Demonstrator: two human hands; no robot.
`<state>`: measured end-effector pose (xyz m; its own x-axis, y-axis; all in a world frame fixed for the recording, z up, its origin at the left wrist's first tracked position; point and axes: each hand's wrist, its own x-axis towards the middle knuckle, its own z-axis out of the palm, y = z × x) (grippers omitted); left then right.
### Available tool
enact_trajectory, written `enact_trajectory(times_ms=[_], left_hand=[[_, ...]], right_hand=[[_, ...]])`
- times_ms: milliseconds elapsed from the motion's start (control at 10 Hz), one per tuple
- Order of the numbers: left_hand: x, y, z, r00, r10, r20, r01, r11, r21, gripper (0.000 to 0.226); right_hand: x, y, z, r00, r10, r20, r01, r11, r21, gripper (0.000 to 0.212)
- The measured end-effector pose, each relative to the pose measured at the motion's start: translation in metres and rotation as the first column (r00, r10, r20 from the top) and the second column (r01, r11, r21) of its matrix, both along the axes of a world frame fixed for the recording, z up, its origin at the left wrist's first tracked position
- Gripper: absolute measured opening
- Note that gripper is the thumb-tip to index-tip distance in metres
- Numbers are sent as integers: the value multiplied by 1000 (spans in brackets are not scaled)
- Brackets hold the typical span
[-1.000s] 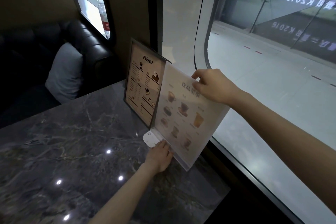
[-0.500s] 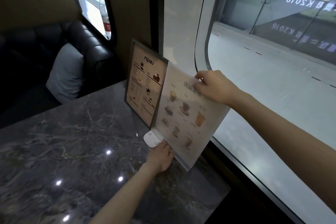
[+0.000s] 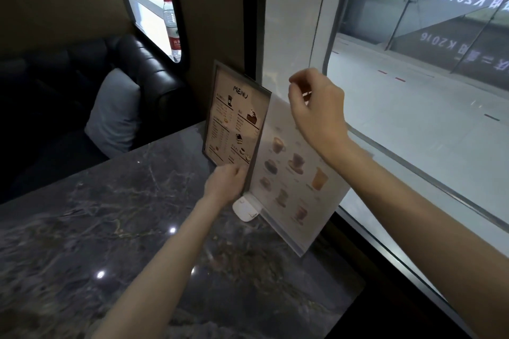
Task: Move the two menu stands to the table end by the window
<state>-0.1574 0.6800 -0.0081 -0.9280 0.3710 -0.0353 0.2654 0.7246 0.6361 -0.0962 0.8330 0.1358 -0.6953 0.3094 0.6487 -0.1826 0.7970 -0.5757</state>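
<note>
Two menu stands stand upright at the window end of the dark marble table (image 3: 115,228). The dark-framed menu stand (image 3: 234,118), headed MENU, is the farther one. The clear acrylic menu stand (image 3: 292,173) with drink pictures and a white base (image 3: 245,208) stands beside it, nearer the window glass. My left hand (image 3: 227,180) grips the lower right corner of the dark-framed menu stand. My right hand (image 3: 316,107) hovers just above the acrylic stand's top edge, fingers loosely curled, holding nothing.
A large window (image 3: 413,91) runs along the table's right edge. Beyond the table sits a black leather sofa (image 3: 143,63) with a grey cushion (image 3: 113,113). A water bottle (image 3: 171,25) stands on the far window sill.
My right hand has let go of the acrylic stand's top and lifted off it. My left hand has moved from the white base up to the dark-framed stand's lower corner.
</note>
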Motion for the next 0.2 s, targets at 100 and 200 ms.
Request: enact_trajectory(times_ms=[100,200], left_hand=[[-15,-25,49,993,111,-44,-107,991,84,42],[-27,-57,96,969,211,-130,-184,965,189,42]], right_hand=[[-6,-33,19,994,86,-62,-99,964,-246,11],[-5,-46,54,958,166,-235,-279,728,-626,15]])
